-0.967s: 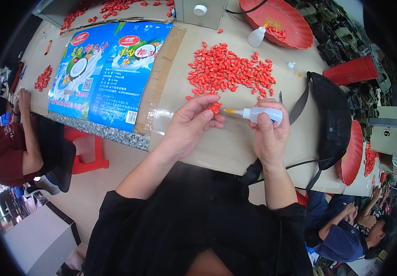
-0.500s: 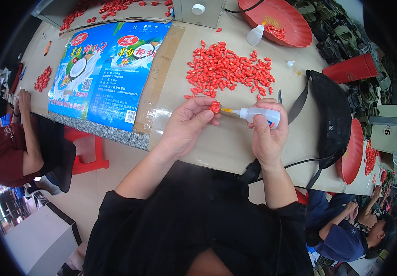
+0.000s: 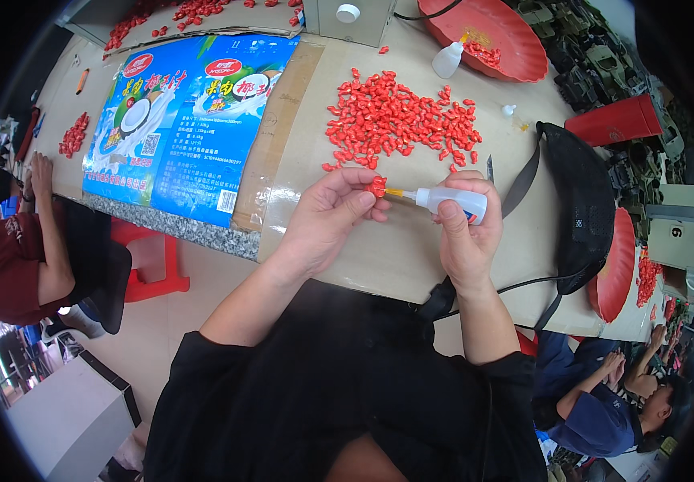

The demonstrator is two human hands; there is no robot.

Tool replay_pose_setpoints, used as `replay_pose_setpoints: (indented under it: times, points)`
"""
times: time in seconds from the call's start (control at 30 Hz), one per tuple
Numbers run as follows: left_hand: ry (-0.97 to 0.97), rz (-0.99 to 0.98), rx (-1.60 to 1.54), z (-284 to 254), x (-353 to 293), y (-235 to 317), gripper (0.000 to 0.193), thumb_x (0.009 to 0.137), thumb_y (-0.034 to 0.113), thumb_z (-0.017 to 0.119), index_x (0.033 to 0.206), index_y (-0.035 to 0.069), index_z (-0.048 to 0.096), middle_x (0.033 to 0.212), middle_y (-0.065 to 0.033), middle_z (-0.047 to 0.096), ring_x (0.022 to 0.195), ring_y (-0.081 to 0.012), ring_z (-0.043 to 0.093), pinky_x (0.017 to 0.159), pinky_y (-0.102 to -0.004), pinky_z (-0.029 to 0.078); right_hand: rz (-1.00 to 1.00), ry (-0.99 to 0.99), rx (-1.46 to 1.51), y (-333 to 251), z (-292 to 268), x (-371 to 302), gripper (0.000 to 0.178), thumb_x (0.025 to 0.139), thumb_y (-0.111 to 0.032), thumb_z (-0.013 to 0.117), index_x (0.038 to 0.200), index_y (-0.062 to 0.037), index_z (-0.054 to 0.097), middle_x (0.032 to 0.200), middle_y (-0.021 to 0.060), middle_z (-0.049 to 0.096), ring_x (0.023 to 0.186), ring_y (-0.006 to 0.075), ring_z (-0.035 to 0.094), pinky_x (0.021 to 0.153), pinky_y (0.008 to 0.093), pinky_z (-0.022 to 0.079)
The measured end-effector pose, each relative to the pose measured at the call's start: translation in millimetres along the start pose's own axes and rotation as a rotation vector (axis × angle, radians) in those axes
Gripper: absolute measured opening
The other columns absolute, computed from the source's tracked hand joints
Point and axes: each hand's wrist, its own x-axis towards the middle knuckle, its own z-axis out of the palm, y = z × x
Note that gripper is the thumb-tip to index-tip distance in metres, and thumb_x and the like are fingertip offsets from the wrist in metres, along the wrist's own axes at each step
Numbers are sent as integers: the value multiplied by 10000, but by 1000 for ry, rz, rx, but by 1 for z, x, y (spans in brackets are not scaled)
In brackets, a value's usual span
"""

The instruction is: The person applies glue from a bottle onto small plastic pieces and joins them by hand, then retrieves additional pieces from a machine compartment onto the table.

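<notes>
Between the thumb and fingers of my left hand (image 3: pixel 332 213) is a small glossy red piece (image 3: pixel 376 186), pinched at the fingertips. My right hand (image 3: pixel 472 233) is closed round a translucent glue bottle (image 3: pixel 453 204), which lies nearly level with its thin yellowish nozzle pointing left. The nozzle tip meets the red piece or is right against it; I cannot tell which. Just beyond my hands, a loose pile of similar small red pieces (image 3: pixel 399 120) covers the tabletop. What exactly these pieces are is too small to make out.
Blue printed cardboard (image 3: pixel 178 128) lies to the left. A second white bottle (image 3: pixel 447 60) leans at a red scalloped tray (image 3: pixel 515 48). On the right are a black mesh bag (image 3: pixel 588 209), a red cylinder (image 3: pixel 614 120) and another red tray (image 3: pixel 612 265). Other people sit at both sides.
The glue bottle in my right hand has shifted very slightly left, its nozzle closer against the red piece. My left hand keeps its pinch, almost still.
</notes>
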Motion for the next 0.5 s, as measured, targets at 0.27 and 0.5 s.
replay_pose_setpoints:
  times: [0.27,0.5]
  points:
    - [0,0,19,0,0,0,209,827,45,482,1032,8,468,928,-73,535,815,-162,544,716,-285,453,-39,6,-34,3,0,-1,232,783,-122,572,949,-19,448,916,89,442,692,109,454,584,210,387]
    - [29,-4,35,2,-1,2,210,823,21,476,1027,-20,455,924,-100,527,811,-177,546,734,-302,462,-18,-2,-55,0,0,-1,216,774,-72,577,928,-18,436,900,62,437,747,91,443,629,197,367]
